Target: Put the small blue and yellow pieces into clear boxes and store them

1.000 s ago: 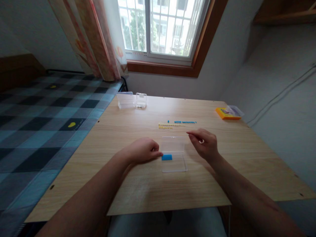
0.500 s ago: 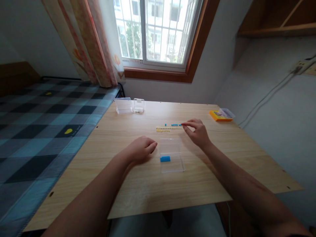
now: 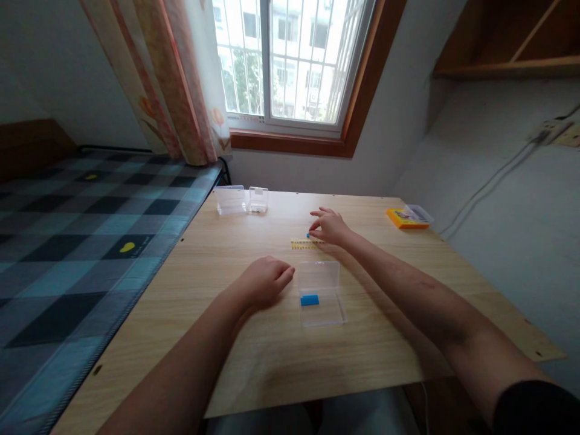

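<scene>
My right hand [image 3: 330, 227] reaches over the back of the pieces, thumb and index finger pinched at a small blue block [image 3: 308, 235], the other fingers raised. Beneath that hand lie rows of tiny yellow pieces [image 3: 301, 245], partly covered at their right side. The rest of the blue row is hidden behind the hand. My left hand [image 3: 267, 279] rests on the table in a loose fist, its inside out of sight. Just right of it lies an opened clear plastic case [image 3: 333, 314] with a blue strip [image 3: 310, 300] in its near half.
Two clear plastic boxes [image 3: 231, 204] stand at the table's back left. An orange-yellow box [image 3: 406, 222] with a clear lid sits at the back right. The wooden table [image 3: 190, 284] adjoins a bed with a checked cover [image 3: 67, 241] on the left.
My right hand has moved left along the blue row, from its right end to the single blue block at the left. My left hand has stayed in place while the view shifted slightly.
</scene>
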{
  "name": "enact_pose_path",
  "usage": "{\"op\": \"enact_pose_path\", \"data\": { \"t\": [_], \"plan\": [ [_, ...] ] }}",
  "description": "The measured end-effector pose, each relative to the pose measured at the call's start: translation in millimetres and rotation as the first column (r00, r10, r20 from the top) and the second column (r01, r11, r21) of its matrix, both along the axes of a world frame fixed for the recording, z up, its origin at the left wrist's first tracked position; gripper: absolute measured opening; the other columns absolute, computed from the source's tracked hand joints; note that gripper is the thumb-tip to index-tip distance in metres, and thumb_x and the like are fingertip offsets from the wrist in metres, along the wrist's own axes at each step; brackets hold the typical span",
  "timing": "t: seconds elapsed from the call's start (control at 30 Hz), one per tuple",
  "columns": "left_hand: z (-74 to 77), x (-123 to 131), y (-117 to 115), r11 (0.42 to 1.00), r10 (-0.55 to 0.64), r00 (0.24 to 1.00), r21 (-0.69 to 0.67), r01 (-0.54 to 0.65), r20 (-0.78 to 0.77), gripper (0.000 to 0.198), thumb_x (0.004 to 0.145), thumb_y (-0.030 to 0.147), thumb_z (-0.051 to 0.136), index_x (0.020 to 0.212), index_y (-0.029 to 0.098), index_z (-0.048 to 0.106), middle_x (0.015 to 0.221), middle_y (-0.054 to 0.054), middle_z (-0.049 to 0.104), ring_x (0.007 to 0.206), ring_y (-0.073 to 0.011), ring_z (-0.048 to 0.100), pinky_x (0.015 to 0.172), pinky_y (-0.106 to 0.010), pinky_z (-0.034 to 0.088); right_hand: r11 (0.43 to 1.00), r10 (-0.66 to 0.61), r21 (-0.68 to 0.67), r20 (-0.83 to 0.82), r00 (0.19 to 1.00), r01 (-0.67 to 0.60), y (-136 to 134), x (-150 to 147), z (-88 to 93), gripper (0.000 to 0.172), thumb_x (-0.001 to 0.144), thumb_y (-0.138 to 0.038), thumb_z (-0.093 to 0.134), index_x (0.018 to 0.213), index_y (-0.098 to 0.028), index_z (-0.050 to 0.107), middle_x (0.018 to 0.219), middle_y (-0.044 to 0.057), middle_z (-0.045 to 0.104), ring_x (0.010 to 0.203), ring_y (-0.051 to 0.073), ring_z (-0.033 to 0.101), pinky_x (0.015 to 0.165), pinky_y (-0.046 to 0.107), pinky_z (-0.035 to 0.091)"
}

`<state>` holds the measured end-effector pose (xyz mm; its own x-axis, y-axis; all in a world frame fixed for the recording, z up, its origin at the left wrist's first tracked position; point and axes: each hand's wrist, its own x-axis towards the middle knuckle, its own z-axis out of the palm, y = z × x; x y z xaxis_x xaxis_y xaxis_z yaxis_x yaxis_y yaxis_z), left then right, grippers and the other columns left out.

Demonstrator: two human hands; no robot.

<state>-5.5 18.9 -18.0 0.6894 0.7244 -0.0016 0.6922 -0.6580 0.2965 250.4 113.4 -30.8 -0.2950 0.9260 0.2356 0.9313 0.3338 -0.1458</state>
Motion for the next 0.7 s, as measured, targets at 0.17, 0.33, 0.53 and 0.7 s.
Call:
{"op": "enact_pose_path", "data": {
  "t": [0.17, 0.33, 0.53, 0.7],
  "plan": [
    [-3.0, 1, 0, 1.000, -0.008, 1.000, -0.013, 0.008, 0.005, 0.047, 0.101, 0.036, 0.037, 0.070, 0.019, 0.068, 0.074, -0.008, 0.071, 0.069, -0.0204, 0.059, 0.065, -0.033, 0.033, 0.999, 0.010, -0.046, 0.029, 1.000, -0.009, 4, -5, -2.3, 0.012, 0.084, -0.030, 0.074, 0.092, -0.031, 0.084, 0.148, 0.002, 0.058, 0.146, 0.032, 0.039, 0.114, 0.050, 0.035],
    [-4.8, 2, -3, 1.000, -0.009, 1.000, -0.015, 0.009, 0.000, 0.048, 0.101, 0.037, 0.037, 0.071, 0.019, 0.070, 0.076, -0.008, 0.072, 0.071, -0.0208, 0.061, 0.067, -0.032, 0.036, 0.999, -0.017, -0.049, 0.042, 0.999, 0.019, 6, -8, -4.8, 0.016, 0.081, -0.028, 0.073, 0.093, -0.030, 0.084, 0.146, 0.002, 0.060, 0.144, 0.030, 0.042, 0.115, 0.045, 0.035],
    [-5.2, 3, -4, 0.999, -0.024, 1.000, -0.030, 0.024, -0.005, 0.051, 0.102, 0.039, 0.035, 0.072, 0.019, 0.070, 0.077, -0.009, 0.073, 0.072, -0.0213, 0.062, 0.067, -0.033, 0.037, 0.998, -0.059, -0.025, 0.051, 0.997, 0.060, 13, -6, -7.9, 0.019, 0.082, -0.029, 0.071, 0.097, -0.028, 0.083, 0.144, 0.004, 0.062, 0.142, 0.029, 0.045, 0.115, 0.043, 0.035],
    [-5.0, 3, -4, 0.999, -0.030, 1.000, -0.037, 0.030, 0.003, 0.052, 0.103, 0.040, 0.034, 0.072, 0.018, 0.070, 0.077, -0.010, 0.073, 0.070, -0.0211, 0.061, 0.065, -0.033, 0.036, 0.998, -0.061, -0.008, 0.085, 0.995, 0.062, 16, -6, -9.0, 0.021, 0.084, -0.029, 0.067, 0.097, -0.026, 0.083, 0.138, 0.006, 0.066, 0.136, 0.028, 0.051, 0.112, 0.041, 0.038]
  ]
}}
